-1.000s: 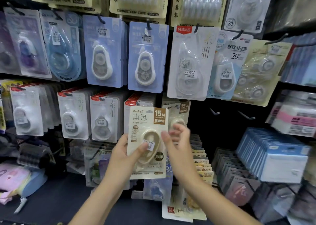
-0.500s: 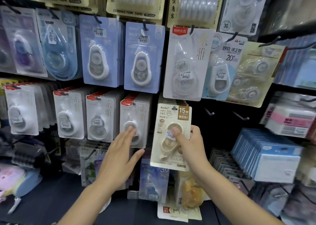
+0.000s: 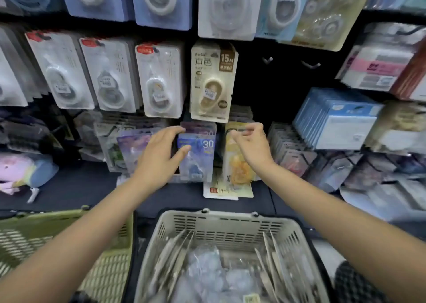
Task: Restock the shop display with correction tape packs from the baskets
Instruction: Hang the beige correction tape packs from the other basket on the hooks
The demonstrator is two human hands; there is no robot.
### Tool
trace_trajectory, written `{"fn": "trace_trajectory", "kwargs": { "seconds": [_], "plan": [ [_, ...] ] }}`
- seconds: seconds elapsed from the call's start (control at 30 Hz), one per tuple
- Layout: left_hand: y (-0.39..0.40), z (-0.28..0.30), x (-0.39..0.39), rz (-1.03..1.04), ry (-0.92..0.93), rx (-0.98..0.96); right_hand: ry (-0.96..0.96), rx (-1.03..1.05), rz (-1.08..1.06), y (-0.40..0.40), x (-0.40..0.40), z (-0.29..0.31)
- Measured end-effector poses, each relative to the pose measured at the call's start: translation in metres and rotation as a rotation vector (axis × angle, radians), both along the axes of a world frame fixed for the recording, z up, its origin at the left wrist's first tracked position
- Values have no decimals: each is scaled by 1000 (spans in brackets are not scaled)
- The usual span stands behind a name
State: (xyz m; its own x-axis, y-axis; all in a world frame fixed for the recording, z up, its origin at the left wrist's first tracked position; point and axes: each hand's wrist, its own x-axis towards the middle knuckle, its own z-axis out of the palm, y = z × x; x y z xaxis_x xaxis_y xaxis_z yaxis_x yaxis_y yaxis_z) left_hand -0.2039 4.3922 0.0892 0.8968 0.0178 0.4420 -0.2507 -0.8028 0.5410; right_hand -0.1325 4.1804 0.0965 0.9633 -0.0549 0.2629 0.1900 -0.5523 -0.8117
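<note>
Leftmost, green basket: low in the head view, its mesh rim beside the left forearm; contents cannot be made out.
White packs: 3 full rows hang side by side on the display, each front pack with a red tab at the top.
Left hand: fingers spread and fairly straight, resting against the front of the blue pack marked 30; thumb lies across its lower left part, nothing gripped.
Beige correction tape pack: hangs on the display just right of the white rows, printed 15M, directly above both hands and apart from them.
Grey basket: bottom centre between the 2 forearms, holding blurred blister packs standing on edge and clear ones piled in the middle.
Right hand: fingers loosely curled and relaxed, holding nothing, in front of the top of the yellow pack.
Empty hooks: 2 bare pegs right of the beige pack.
Blue boxed packs: stacked in a row at far right.
</note>
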Motion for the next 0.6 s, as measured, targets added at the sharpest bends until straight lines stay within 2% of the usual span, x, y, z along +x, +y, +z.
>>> {"fn": "trace_trajectory", "kwargs": {
  "seconds": [0.13,0.3,0.43,0.5,0.6],
  "plan": [
    [-29,-64,-38,-194,280,123,285,-163,135,-62,-60,-80],
    [-56,-139,-96,-384,713,274,593,-492,118,-122,-132,-174],
    [-63,-177,-136,-455,948,236,858,-547,16,-140,-154,-204],
    [-63,-186,-148,-463,961,246,860,-642,3,-149,-161,-206],
    [-66,-186,-149,-425,926,182,707,-795,-87,-159,-161,-192]
  ]
}}
